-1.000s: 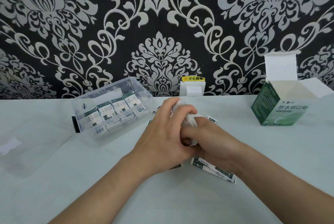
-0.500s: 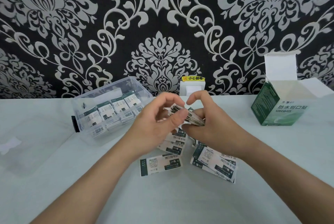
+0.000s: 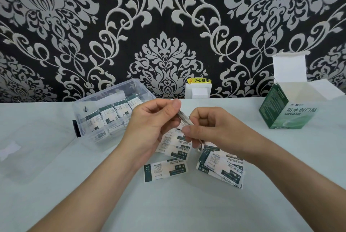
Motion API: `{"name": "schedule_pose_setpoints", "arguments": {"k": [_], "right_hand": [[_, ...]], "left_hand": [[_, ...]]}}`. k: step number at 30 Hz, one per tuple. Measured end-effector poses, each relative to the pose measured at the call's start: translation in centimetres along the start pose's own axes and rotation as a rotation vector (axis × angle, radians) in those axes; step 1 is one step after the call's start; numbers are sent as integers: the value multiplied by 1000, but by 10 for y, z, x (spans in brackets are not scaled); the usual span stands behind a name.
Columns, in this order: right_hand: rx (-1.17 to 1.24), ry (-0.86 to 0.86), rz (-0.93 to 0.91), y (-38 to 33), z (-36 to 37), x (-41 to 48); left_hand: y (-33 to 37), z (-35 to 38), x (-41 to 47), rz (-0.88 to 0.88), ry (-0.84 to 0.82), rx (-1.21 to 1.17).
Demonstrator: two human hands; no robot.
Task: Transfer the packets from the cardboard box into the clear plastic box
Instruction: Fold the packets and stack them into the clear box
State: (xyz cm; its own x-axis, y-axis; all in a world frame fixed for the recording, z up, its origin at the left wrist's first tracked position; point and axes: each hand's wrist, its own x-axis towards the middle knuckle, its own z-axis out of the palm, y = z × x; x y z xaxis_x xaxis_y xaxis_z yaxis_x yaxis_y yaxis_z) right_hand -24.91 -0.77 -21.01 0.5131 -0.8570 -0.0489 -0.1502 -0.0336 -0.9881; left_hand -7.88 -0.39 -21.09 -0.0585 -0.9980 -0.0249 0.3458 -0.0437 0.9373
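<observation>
My left hand (image 3: 149,125) and right hand (image 3: 215,128) both pinch the packet stack (image 3: 184,120), just right of the clear plastic box (image 3: 104,91); its long edge slants away, left hand nearer.

Illumination is bright, even and diffuse. Shadows on the table (image 3: 56,203) are faint and soft-edged. The held packets (image 3: 184,120) show motion blur; the loose packets (image 3: 165,170) read sharp. Wide-angle distortion slightly bows the table's far edge.

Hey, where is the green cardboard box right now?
In the head view the green cardboard box stands open at the far right of the table, right of the white socket.
</observation>
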Motion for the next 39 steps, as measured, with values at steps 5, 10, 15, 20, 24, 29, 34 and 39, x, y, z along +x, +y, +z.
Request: {"name": "schedule_pose_setpoints", "arguments": {"k": [5,10,15,20,24,29,34,39], "right_hand": [[158,-38,52,2,-8,-1],[382,-126,126,1,0,-2],[436,-121,112,0,10,-3],[480,-23,145,1,4,-1],[444,-74,165,0,1,0],[344,-89,204,5,-2,2],[283,-119,222,7,-7,3],[381,-145,177,5,-6,3]], "left_hand": [[10,-6,0,42,-119,62],[-2,-1,-1,449,146,410],[-6,-3,-2,746,127,681],[11,-15,-2,354,-212,697],[11,-7,-14,245,-449,1063],[-6,-7,-10,405,-416,1175],[-10,-10,-9,455,-407,1181],[-6,-9,-11,507,-376,1089]]}}
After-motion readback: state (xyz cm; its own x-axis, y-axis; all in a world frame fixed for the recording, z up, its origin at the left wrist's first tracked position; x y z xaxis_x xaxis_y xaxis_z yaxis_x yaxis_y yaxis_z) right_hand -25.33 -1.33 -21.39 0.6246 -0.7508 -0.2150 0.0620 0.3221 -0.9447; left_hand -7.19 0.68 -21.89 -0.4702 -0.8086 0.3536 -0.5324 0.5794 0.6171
